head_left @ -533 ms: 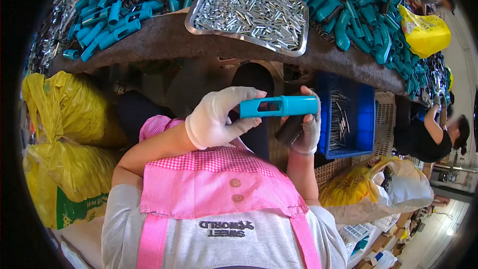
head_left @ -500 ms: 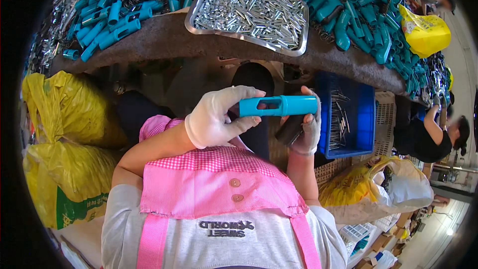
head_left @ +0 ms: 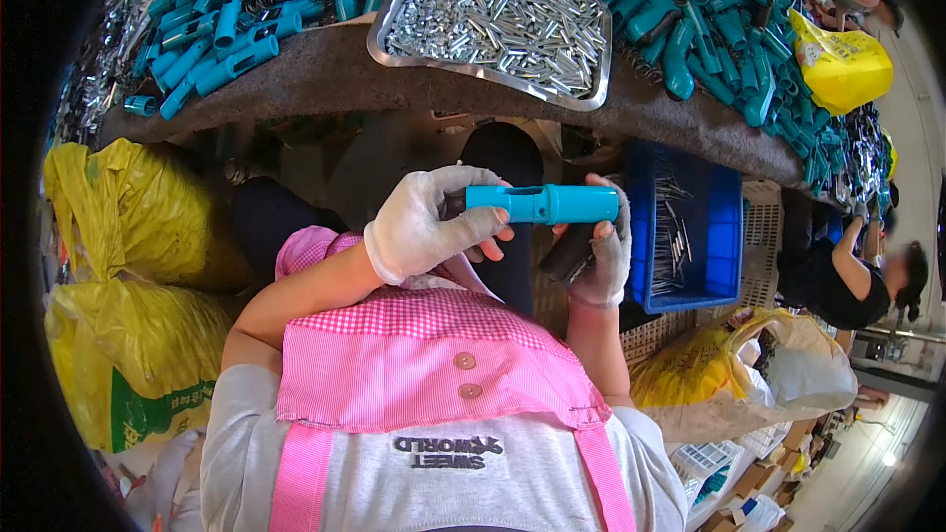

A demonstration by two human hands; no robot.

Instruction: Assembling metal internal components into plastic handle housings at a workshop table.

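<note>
A teal tubular housing [head_left: 581, 204] with cut-out slots lies level between my two gloved hands, in front of my chest. My left hand [head_left: 431, 220] pinches its slotted left end between thumb and fingers. Around the plain right end close the fingers of my right hand [head_left: 608, 256]. A dark, rounded grip-like piece [head_left: 569, 254] sticks out below the housing beside my right palm; whether it is joined to the housing I cannot tell. Beyond my hands, a metal tray [head_left: 493, 74] holds many small silver pins and fittings on the bench.
Teal housings [head_left: 222, 54] pile up at the bench's left and more pistol-shaped ones [head_left: 680, 59] at its right. A blue bin [head_left: 736, 236] with metal rods stands right of my hands. Yellow sacks [head_left: 148, 217] sit at left, an opened sack [head_left: 690, 394] at right. Co-workers [head_left: 838, 276] are at far right.
The housing has shifted slightly left and up and rolled a little, so its slots face differently. My left fingers have moved along with it. Both hands keep hold.
</note>
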